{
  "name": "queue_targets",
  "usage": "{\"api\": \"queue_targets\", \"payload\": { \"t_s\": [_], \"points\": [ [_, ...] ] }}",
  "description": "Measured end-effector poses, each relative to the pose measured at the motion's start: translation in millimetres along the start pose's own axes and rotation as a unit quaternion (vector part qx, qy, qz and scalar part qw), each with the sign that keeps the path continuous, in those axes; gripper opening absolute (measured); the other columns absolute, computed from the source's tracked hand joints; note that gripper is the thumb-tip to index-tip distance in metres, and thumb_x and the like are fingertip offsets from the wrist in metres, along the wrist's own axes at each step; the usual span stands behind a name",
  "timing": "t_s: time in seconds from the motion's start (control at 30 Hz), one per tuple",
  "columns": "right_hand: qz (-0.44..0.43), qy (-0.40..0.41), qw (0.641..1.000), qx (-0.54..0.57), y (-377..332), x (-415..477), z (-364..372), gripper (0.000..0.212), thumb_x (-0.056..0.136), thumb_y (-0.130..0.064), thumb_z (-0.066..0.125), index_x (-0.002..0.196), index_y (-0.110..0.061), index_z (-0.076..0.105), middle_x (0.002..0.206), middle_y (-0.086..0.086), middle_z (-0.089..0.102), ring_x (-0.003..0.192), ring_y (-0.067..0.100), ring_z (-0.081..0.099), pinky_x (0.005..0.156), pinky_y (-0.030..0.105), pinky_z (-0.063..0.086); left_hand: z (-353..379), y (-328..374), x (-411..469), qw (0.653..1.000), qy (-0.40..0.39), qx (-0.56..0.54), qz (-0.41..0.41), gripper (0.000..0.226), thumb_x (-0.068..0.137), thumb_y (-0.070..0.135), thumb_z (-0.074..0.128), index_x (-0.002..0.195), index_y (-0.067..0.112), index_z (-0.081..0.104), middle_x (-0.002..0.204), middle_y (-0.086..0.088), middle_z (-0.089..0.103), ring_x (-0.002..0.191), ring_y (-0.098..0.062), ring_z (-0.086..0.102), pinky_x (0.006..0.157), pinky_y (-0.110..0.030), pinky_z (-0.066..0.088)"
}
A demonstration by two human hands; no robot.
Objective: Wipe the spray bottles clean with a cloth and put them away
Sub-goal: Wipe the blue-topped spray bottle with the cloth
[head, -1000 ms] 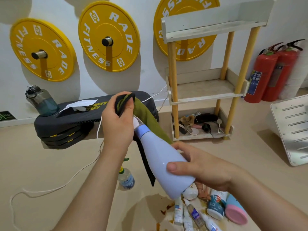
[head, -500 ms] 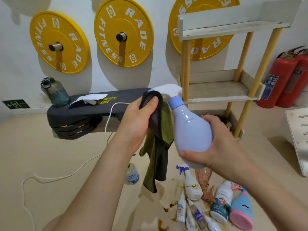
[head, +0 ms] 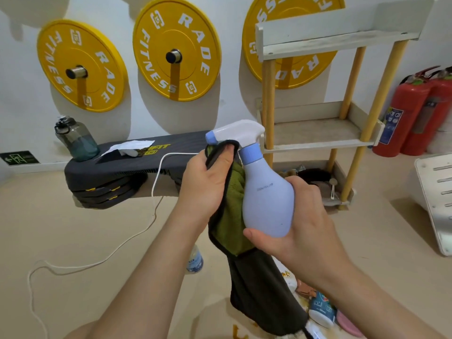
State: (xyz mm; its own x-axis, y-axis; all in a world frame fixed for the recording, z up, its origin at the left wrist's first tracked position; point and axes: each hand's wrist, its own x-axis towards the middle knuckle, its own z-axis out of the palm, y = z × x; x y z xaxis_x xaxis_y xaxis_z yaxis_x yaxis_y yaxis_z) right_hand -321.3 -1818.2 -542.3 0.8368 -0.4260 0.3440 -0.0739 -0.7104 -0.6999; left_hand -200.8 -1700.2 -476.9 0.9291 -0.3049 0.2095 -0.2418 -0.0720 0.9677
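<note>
My right hand [head: 303,216] grips the round body of a pale blue spray bottle [head: 266,196], held upright in mid-air with its white trigger head pointing left. My left hand [head: 208,184] grips a green and dark grey cloth [head: 232,223] and presses it against the bottle's neck, just under the trigger. The rest of the cloth hangs down between my forearms. On the floor below, several more bottles [head: 320,309] lie partly hidden behind the cloth and my right arm, and a small clear bottle [head: 194,261] stands by my left forearm.
A white and wood shelf unit [head: 318,140] stands just behind the bottle, its lowest tier holding clutter. A black bench [head: 127,165] with a water jug [head: 75,140] is at the left. Red fire extinguishers [head: 413,118] stand at the right. A white cord [head: 97,263] runs over the floor.
The bottle has been tipped from lying slanted to standing upright and raised. The cloth has slid from over the trigger head to beneath it, at the neck.
</note>
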Motion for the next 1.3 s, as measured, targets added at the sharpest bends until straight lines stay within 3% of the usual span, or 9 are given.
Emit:
{"api": "queue_targets", "payload": {
  "t_s": [0.2,0.33,0.47,0.57,0.77,0.87,1.0,1.17,1.3],
  "points": [
    [0.051,-0.106,0.976,0.183,-1,10,-20,0.083,0.053,-0.063,0.080,0.122,-0.044,0.041,0.111,-0.023,0.051,0.098,-0.012,0.051,0.068,0.011,0.049,-3,2,2,0.961,-0.089,-0.253,-0.063,0.023,0.098,0.024,0.050,0.087,0.012,0.066,0.068,0.004,0.070,0.063,-0.009,0.067,0.060,-0.023,0.055],
    [0.080,-0.071,0.976,0.188,-7,6,-13,0.075,0.058,-0.058,0.084,0.117,-0.045,0.040,0.110,-0.020,0.052,0.097,-0.005,0.054,0.070,0.019,0.052,11,1,-3,0.941,-0.050,-0.318,-0.107,0.021,0.099,0.022,0.052,0.096,0.010,0.069,0.086,-0.007,0.076,0.081,-0.019,0.073,0.076,-0.035,0.061],
    [0.091,-0.012,0.971,0.223,-11,9,-7,0.049,0.079,-0.043,0.078,0.112,-0.044,0.042,0.113,-0.013,0.053,0.100,0.005,0.056,0.079,0.027,0.052,25,-7,-13,0.980,-0.002,-0.194,-0.052,0.015,0.099,0.024,0.055,0.097,0.019,0.070,0.094,-0.002,0.074,0.094,-0.019,0.069,0.094,-0.046,0.055],
    [0.175,-0.041,0.892,0.415,-11,15,-14,0.040,0.087,-0.023,0.072,0.120,-0.031,0.053,0.110,-0.003,0.063,0.095,0.014,0.067,0.078,0.034,0.058,31,-7,-23,0.991,-0.038,-0.129,-0.017,0.017,0.100,0.029,0.052,0.105,0.023,0.068,0.098,0.002,0.073,0.098,-0.017,0.068,0.088,-0.035,0.056],
    [0.189,0.012,0.867,0.461,-5,24,-14,0.050,0.075,-0.040,0.080,0.116,-0.015,0.066,0.106,0.009,0.073,0.092,0.025,0.072,0.071,0.034,0.057,34,-16,-27,0.986,-0.152,0.021,0.060,0.050,0.099,0.034,0.053,0.147,0.037,0.037,0.140,0.017,0.052,0.128,0.004,0.049,0.110,-0.024,0.040],
    [0.241,0.063,0.840,0.482,-1,25,-11,0.035,0.094,-0.040,0.062,0.116,-0.013,0.064,0.105,0.012,0.072,0.088,0.022,0.071,0.067,0.034,0.053,45,-22,-43,0.939,-0.204,0.198,0.192,0.065,0.094,0.053,0.042,0.152,0.037,0.019,0.150,0.025,0.027,0.142,0.013,0.017,0.116,-0.015,0.020],
    [0.248,0.049,0.793,0.554,0,24,-16,0.035,0.103,-0.041,0.045,0.120,-0.016,0.063,0.108,0.011,0.073,0.102,0.023,0.072,0.082,0.038,0.058,53,-30,-56,0.849,-0.150,0.396,0.317,0.069,0.095,0.052,0.031,0.156,0.023,0.022,0.161,-0.013,0.022,0.152,-0.027,0.012,0.121,-0.048,0.021],
    [0.221,0.060,0.869,0.438,-10,20,-5,0.026,0.102,-0.039,0.046,0.122,-0.024,0.055,0.104,0.002,0.068,0.087,0.006,0.069,0.077,0.031,0.058,55,-16,-34,0.963,-0.142,0.192,0.123,0.050,0.102,0.043,0.039,0.151,0.036,0.032,0.143,0.014,0.041,0.128,0.006,0.035,0.103,-0.018,0.029],
    [0.233,0.028,0.846,0.479,-12,18,-5,0.052,0.088,-0.061,0.054,0.121,-0.022,0.062,0.108,0.006,0.071,0.095,0.017,0.070,0.078,0.039,0.058,52,-20,-38,0.947,-0.184,0.251,0.075,0.068,0.097,0.053,0.040,0.156,0.033,0.011,0.147,0.005,0.036,0.137,-0.013,0.036,0.105,-0.028,0.033]
  ]
}}
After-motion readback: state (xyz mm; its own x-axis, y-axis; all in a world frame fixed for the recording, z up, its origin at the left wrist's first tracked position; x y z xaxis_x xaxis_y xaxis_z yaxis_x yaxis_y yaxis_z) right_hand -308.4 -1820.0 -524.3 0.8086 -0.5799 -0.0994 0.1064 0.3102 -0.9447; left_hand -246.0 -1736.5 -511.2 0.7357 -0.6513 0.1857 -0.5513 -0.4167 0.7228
